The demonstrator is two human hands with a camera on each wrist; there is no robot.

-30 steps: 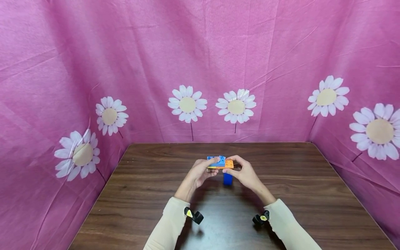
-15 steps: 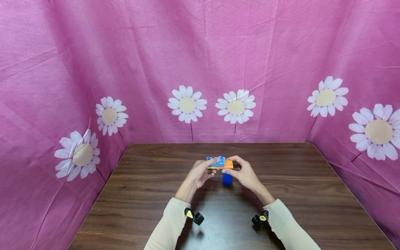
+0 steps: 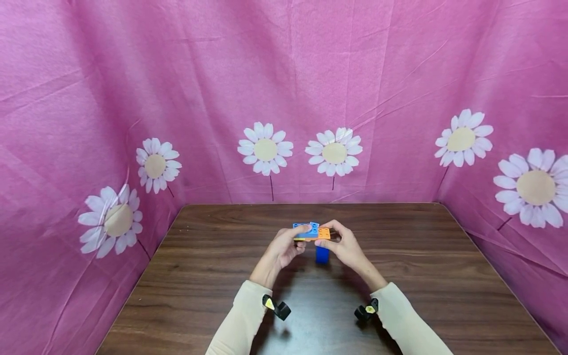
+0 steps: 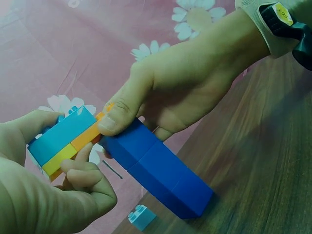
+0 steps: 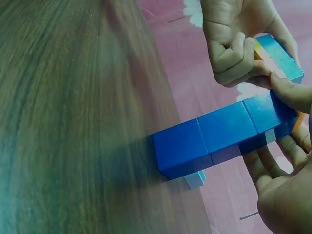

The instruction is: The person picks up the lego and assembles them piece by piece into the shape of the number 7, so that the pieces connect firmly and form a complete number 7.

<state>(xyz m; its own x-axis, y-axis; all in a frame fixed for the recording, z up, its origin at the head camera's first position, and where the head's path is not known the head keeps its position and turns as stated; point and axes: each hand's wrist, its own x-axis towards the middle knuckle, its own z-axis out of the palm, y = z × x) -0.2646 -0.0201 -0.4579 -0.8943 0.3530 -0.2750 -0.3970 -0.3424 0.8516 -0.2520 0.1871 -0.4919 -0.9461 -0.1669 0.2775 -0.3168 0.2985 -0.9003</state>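
Note:
In the head view my left hand [image 3: 284, 246] pinches a light blue brick [image 3: 303, 233], thumb on its studs and fingers curled underneath. Below that brick sit a yellow brick [image 4: 59, 160] and an orange brick [image 4: 87, 135], side by side in one layer. My right hand [image 3: 347, 246] grips the orange brick's right end between thumb in front and index finger behind. That end lies on top of a tower of stacked dark blue bricks [image 5: 204, 141] standing upright on the table. The right thumb also overlaps the tower's top in the left wrist view.
A small light blue brick [image 4: 141, 218] lies on the wooden table [image 3: 199, 276] behind the tower's foot. Pink cloth [image 3: 213, 98] printed with daisies hangs behind the table and along both sides.
The left fingers under the bricks have drawn back and curled in a little. The right wrist has shifted slightly left. Both hands keep their hold on the bricks.

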